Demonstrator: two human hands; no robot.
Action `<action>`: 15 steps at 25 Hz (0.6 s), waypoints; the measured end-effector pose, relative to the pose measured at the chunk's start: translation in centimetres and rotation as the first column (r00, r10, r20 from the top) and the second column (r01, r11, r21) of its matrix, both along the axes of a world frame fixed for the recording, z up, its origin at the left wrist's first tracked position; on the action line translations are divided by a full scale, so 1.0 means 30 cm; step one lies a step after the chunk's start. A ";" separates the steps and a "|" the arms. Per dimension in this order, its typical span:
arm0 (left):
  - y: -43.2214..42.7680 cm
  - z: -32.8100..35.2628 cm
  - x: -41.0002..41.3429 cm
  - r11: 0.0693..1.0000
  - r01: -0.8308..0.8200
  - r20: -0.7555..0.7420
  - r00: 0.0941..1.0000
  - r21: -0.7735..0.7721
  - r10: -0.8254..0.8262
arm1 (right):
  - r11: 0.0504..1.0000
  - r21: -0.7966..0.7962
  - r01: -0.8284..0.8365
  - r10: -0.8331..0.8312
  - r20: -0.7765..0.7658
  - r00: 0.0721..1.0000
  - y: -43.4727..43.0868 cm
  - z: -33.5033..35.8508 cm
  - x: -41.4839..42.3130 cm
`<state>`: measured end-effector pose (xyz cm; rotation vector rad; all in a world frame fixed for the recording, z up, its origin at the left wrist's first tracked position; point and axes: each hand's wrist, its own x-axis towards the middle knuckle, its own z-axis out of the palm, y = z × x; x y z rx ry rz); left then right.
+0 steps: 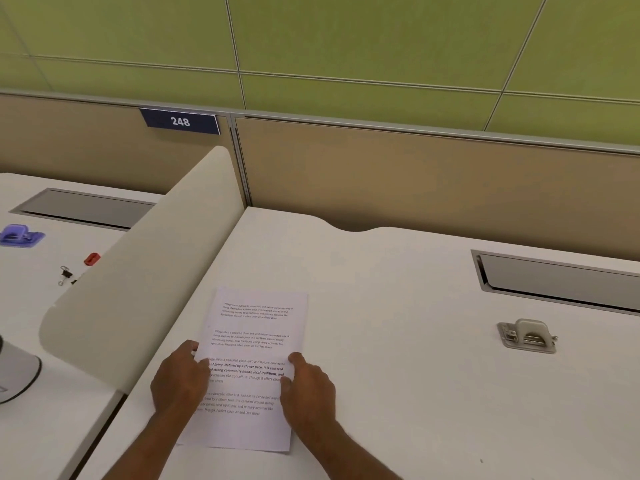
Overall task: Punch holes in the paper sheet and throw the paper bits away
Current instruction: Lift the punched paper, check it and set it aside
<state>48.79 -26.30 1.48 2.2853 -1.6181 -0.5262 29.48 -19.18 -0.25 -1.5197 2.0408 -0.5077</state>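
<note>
Fingers (191, 347) of left hand (180, 379) curled onto the left edge of paper sheet (251, 341). Right hand (310, 388) mirrors it at the right edge, thumb and bent forefinger on the page. Both hold the sheet in a narrow grip; cannot tell if any fingertip goes under the edge.

Sheet lies flat on white surface (381, 375), near the front edge, just right of curved cream divider (149, 271). Print on it: four short paragraphs, same text repeated, third partly bold. Readable: "Village life is a peaceful, close-knit, and nature-connected way of living. Defined by a slower pace, it is centered around strong community bonds, local traditions, and primary activities like agriculture. Though it offers clean air and less stress".

Grey hole punch (528, 336) sits on the same surface, well right of the sheet, apart from both hands; inside of its bit tray can't be seen. Behind it, recessed grey cable tray (561, 282), lid down, contents hidden.

Other side of the divider: second cable tray (86, 207), lid also down, purple hole punch (20, 234), small red item (91, 259), black binder clip (65, 273), grey rounded base (17, 372) at the frame edge.

Tan partition (381, 168) at the back carries dark blue sign (180, 121), white digits "248". Green panelled wall (346, 36) above.
</note>
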 end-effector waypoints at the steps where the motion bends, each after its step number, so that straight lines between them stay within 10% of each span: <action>1: 0.003 -0.004 0.002 1.000 0.005 0.025 1.000 -0.004 -0.005 | 1.000 0.008 -0.021 0.022 -0.035 0.999 -0.001 0.002 -0.002; 8: 0.017 -0.023 -0.007 1.000 -0.003 0.149 0.989 0.030 -0.001 | 0.987 -0.022 -0.161 0.153 -0.205 0.967 0.015 -0.015 -0.018; 15: 0.164 -0.018 -0.158 0.941 0.248 0.141 0.965 -0.231 -0.220 | 0.931 -0.346 0.119 -0.101 0.069 0.993 0.245 0.037 -0.182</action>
